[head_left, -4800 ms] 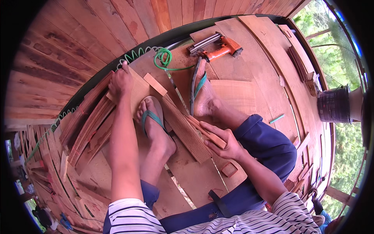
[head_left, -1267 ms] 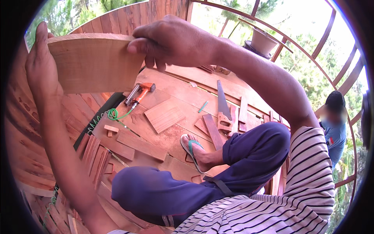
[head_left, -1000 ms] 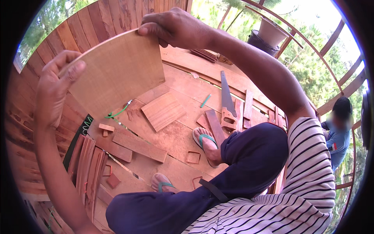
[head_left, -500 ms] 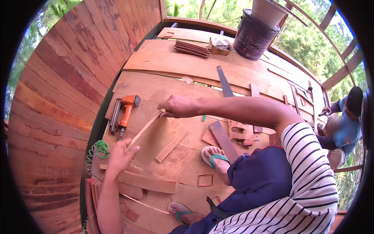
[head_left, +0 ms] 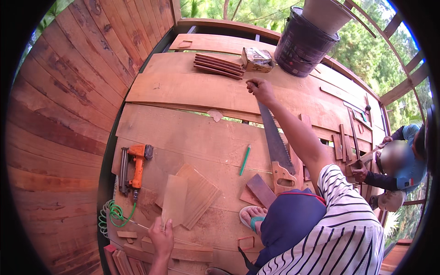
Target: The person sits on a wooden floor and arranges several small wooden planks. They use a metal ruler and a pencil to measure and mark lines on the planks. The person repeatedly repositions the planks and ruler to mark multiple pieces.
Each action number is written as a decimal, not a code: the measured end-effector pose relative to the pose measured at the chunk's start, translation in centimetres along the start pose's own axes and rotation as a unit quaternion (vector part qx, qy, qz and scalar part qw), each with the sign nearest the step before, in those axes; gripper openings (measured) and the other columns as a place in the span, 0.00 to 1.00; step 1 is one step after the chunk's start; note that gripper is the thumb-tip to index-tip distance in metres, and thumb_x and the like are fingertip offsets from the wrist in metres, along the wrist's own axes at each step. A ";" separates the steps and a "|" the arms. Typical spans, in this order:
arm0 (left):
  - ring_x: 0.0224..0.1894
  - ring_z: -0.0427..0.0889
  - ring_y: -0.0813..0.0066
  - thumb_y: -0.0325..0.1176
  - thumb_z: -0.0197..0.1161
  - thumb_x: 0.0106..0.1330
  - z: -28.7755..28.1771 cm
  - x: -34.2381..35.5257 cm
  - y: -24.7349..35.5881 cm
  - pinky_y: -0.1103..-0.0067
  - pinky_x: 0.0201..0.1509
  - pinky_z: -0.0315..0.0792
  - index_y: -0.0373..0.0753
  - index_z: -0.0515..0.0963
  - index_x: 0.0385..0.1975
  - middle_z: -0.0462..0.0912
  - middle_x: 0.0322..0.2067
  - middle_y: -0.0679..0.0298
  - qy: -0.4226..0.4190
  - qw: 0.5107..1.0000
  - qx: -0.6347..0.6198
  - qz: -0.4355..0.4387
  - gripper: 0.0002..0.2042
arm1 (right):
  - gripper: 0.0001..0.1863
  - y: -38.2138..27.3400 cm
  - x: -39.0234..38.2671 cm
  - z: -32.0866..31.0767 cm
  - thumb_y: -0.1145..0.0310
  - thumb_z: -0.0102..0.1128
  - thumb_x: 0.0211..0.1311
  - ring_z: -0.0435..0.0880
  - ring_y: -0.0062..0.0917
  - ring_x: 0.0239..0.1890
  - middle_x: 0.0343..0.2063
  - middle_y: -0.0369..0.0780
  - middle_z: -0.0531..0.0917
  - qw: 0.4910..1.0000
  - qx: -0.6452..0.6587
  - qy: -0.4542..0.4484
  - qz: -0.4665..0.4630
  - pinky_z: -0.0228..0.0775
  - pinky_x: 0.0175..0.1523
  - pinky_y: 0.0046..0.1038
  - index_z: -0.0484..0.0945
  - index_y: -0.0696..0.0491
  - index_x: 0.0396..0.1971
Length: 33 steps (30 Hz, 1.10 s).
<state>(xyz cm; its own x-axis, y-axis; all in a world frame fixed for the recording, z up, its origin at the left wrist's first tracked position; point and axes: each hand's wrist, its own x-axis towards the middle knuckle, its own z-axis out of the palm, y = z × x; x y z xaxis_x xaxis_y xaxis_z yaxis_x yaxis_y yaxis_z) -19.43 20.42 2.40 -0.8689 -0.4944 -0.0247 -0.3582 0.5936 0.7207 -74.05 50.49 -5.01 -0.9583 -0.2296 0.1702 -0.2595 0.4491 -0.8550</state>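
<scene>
My left hand grips the lower end of a thin, pale wooden board, which is tilted up above the floor. Beneath and beside that board lies a wider piece of light wood. My right hand is stretched far forward with its fingers curled in, and nothing shows in them. It is close to a stack of dark brown wooden strips and a worn cardboard box. Below my right forearm lies a handsaw with a wooden handle.
An orange nail gun with a coiled green hose rests at the left, by the plank wall. A green pencil lies mid-floor. A dark bucket stands at the back. At the right a co-worker crouches, handling wood.
My right hand has let go of the board and moved forward and right. My left hand has moved lower and slightly right, still with the board. The view has shifted.
</scene>
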 end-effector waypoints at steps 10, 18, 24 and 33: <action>0.32 0.81 0.35 0.41 0.67 0.66 3.1 -2.5 -2.4 0.51 0.35 0.74 0.31 0.74 0.42 0.81 0.28 0.42 -0.128 0.963 0.202 -0.125 0.18 | 0.20 3.6 16.1 2.0 0.58 0.71 0.63 0.89 0.43 0.46 0.41 0.50 0.88 0.960 -0.192 -0.018 -0.205 0.80 0.50 0.39 0.85 0.55 0.50; 0.32 0.83 0.38 0.40 0.69 0.64 3.0 -3.9 -4.8 0.50 0.33 0.76 0.35 0.76 0.43 0.82 0.27 0.43 -0.170 0.939 0.262 -0.147 0.17 | 0.73 1.5 18.7 7.6 0.33 0.84 0.31 0.74 0.50 0.66 0.63 0.55 0.74 0.853 -0.456 -0.250 -0.050 0.69 0.69 0.40 0.53 0.51 0.77; 0.27 0.82 0.36 0.40 0.69 0.65 2.8 0.0 0.8 0.52 0.27 0.73 0.35 0.75 0.39 0.80 0.23 0.43 -0.126 0.965 0.174 -0.148 0.15 | 0.35 2.5 20.1 7.7 0.56 0.71 0.56 0.81 0.51 0.57 0.54 0.53 0.81 0.854 -0.474 -0.205 -0.066 0.74 0.62 0.45 0.68 0.54 0.60; 0.28 0.79 0.34 0.28 0.68 0.59 2.8 0.8 1.0 0.52 0.30 0.70 0.32 0.69 0.31 0.76 0.24 0.43 -0.112 0.978 0.119 -0.131 0.12 | 0.34 -2.7 10.4 8.3 0.53 0.68 0.58 0.85 0.48 0.51 0.48 0.53 0.84 0.886 -0.430 -0.120 -0.124 0.77 0.55 0.45 0.69 0.55 0.60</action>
<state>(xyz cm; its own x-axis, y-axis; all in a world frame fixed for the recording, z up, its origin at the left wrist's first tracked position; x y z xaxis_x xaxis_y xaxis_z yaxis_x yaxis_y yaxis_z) -21.45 22.37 1.15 -0.7801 -0.5136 -0.3573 -0.6248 0.6094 0.4882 -82.29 39.68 -5.02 -0.8325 -0.5442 0.1039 -0.5530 0.8274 -0.0982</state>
